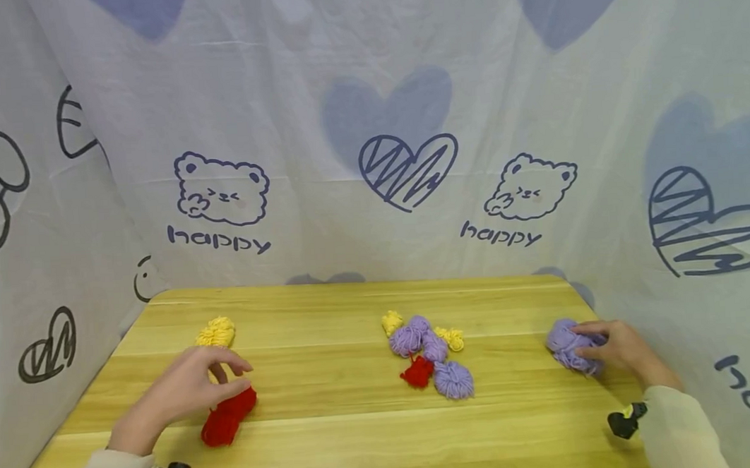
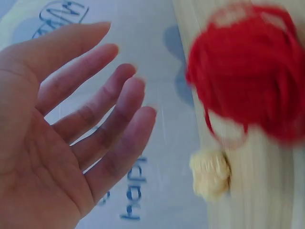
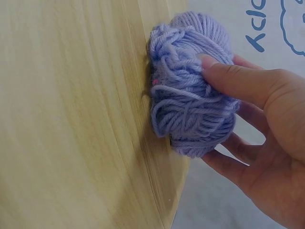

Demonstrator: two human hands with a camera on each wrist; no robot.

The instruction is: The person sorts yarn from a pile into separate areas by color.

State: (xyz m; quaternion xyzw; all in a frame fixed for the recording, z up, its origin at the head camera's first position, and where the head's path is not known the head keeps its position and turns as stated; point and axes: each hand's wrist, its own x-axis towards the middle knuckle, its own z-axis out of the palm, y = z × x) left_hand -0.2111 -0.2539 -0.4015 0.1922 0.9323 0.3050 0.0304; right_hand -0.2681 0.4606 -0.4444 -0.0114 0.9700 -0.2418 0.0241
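Observation:
My left hand [image 1: 195, 385] hovers above a red yarn bundle [image 1: 228, 420], its fingers loosely bent with nothing between them. In the left wrist view the red yarn [image 2: 250, 74] appears apart from the spread fingertips, a loose strand looping from it. A yellow yarn ball [image 1: 217, 332] lies just beyond that hand. At the table's right side my right hand [image 1: 626, 351] grips a purple yarn ball [image 1: 568, 347]. The right wrist view shows the thumb pressed on the near face of this purple yarn [image 3: 195, 90], with the other fingers behind it.
Mid-table sits a cluster of small yarn balls: purple ones [image 1: 454, 380], a red one [image 1: 417, 372] and two yellow ones [image 1: 392, 323]. The wooden table [image 1: 322, 449] meets a printed cloth curtain [image 1: 311, 223] at the back and sides.

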